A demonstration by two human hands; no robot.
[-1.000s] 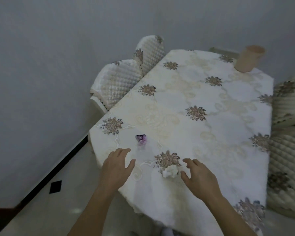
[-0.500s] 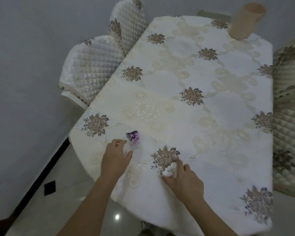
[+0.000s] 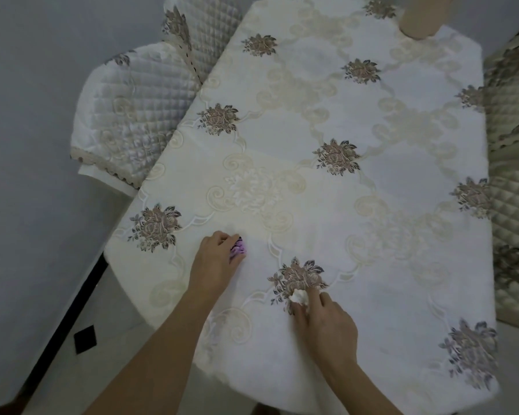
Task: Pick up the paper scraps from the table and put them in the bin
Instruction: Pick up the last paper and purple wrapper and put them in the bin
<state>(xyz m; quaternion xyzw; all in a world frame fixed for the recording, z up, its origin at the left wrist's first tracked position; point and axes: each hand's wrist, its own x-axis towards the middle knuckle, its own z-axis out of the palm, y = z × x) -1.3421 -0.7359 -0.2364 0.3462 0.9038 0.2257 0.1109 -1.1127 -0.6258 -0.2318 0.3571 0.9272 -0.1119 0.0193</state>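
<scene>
A crumpled purple paper scrap (image 3: 238, 249) lies near the table's front left edge, and my left hand (image 3: 215, 260) has its fingers closed around it. A crumpled white paper scrap (image 3: 300, 296) sits on a flower motif of the tablecloth, pinched by the fingertips of my right hand (image 3: 324, 322). Both scraps still touch the white embroidered tablecloth (image 3: 357, 205). A tan cylindrical bin (image 3: 420, 16) stands at the table's far end, cut off by the top of the frame.
Quilted cream chairs stand at the table's left side (image 3: 126, 109) and right side (image 3: 513, 175). A grey wall runs along the left, with pale floor (image 3: 81, 339) and a dark skirting strip below it.
Both hands have moved forward onto the scraps: the left has closed on the purple one, the right on the white one. The camera has moved closer over the table.
</scene>
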